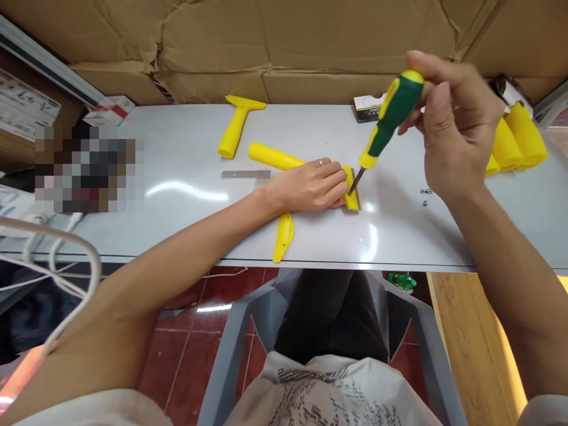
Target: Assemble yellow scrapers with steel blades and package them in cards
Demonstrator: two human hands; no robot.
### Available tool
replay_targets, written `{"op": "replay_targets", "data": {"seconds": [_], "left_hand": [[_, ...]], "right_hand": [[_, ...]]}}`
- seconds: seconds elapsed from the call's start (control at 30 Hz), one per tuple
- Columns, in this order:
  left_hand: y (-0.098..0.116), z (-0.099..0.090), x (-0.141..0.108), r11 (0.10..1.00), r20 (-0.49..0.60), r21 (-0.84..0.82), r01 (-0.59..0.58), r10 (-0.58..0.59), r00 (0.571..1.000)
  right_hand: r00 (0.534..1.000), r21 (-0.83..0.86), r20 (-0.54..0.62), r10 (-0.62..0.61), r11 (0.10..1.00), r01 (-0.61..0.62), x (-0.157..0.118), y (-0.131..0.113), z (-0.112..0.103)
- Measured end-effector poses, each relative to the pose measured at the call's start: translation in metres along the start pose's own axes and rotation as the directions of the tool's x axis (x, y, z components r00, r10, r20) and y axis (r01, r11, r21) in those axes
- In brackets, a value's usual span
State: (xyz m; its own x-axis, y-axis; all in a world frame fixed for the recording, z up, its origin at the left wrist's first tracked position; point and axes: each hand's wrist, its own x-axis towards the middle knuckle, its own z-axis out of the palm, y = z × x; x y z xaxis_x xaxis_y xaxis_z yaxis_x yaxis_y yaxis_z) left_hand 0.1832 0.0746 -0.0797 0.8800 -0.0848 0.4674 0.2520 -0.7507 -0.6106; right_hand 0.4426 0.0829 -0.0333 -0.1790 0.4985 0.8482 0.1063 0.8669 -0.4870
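Big creased cardboard sheet (213, 41) standing up along the back, brown carton (15, 152) off to the side, little white-and-red box (109, 110) near it, white cables (95, 260) looping down, grey plastic chair (224, 349), dark red floor tiles (190, 361) underfoot, something shiny green (402, 281) below, pale wooden surface (470, 331) beside the chair.

Bright room. Light seems to come from above: white shiny streaks on table (177, 142), left side and front middle. Soft gray shadow on table below right hand (461, 118); thin dark shadow beside yellow piece (353, 203). Red floor (186, 361) darker, with one white shiny stripe. Wood board (470, 331) glows yellow along far side. Bottom left corner glows orange-pink. Left hand (313, 183) and screwdriver (394, 112) mostly clear. Shirt (337, 390) print too fuzzy to read. Arms (177, 254) look stretched big near edges. Blocky squares (89, 168) hide patch at left.
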Motion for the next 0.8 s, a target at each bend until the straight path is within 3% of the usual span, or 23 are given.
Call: {"op": "replay_targets", "data": {"seconds": [0.13,0.23,0.33,0.53,0.67,0.8], "left_hand": [[0.000,0.001,0.000,1.000,-0.002,0.013,-0.005,0.005,1.000],[0.000,0.003,-0.002,1.000,0.031,0.022,0.009,-0.009,0.999],[0.001,0.004,-0.002,0.999,0.041,0.021,0.025,-0.026,0.999],[0.000,0.001,-0.001,1.000,0.025,-0.014,0.023,-0.023,0.999],[0.001,0.002,-0.001,0.999,0.040,0.009,0.032,-0.032,0.999],[0.001,0.003,0.001,1.000,-0.003,0.011,0.026,-0.026,1.000]], "right_hand": [[0.998,0.075,0.024,0.066,0.995,-0.068,-0.001,-0.003,0.003],[0.994,0.133,-0.066,0.084,0.988,-0.074,0.000,0.000,0.005],[0.990,0.081,-0.135,0.050,0.996,-0.040,0.000,0.004,0.005],[0.984,0.127,0.021,0.179,0.975,-0.181,-0.005,0.003,0.003],[0.991,0.193,-0.021,0.134,0.973,-0.128,-0.001,0.008,0.003],[0.992,0.118,-0.121,0.039,0.993,-0.024,0.003,0.008,0.001]]}}
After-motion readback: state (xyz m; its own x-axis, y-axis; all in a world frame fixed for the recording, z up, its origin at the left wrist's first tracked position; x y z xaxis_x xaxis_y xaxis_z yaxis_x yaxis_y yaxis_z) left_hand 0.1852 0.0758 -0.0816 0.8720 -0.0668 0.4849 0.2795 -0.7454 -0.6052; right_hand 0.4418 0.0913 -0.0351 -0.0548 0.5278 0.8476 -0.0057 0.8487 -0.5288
